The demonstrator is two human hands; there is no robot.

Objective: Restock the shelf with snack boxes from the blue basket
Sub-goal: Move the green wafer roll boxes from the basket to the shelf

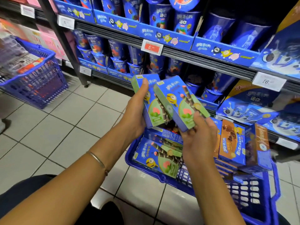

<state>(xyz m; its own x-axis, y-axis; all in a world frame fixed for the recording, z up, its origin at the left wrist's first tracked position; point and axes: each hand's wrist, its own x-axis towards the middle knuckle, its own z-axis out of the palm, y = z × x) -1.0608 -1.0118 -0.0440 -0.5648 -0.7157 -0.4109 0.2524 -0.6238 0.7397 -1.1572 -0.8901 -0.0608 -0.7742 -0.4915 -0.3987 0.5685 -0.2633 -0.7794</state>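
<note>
Partly behind R box [178, 101]: L box [152, 109].

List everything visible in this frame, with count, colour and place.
left box: one, blue and green, held above near basket
right box: one, blue and green, overlapping its front
near basket: one, blue, floor, lower right
green boxes: at least two, blue and green, near basket's left
brown boxes: several, brown and blue, near basket's right
far basket: one, blue, floor at left
snack cups: many, blue, on the shelves
price tags: several, white, one red, shelf edges
tiled floor: one, pale, underfoot
bracelet: one, metallic, left wrist
left hand: grips left box
right hand: fingers curled under right box
</note>
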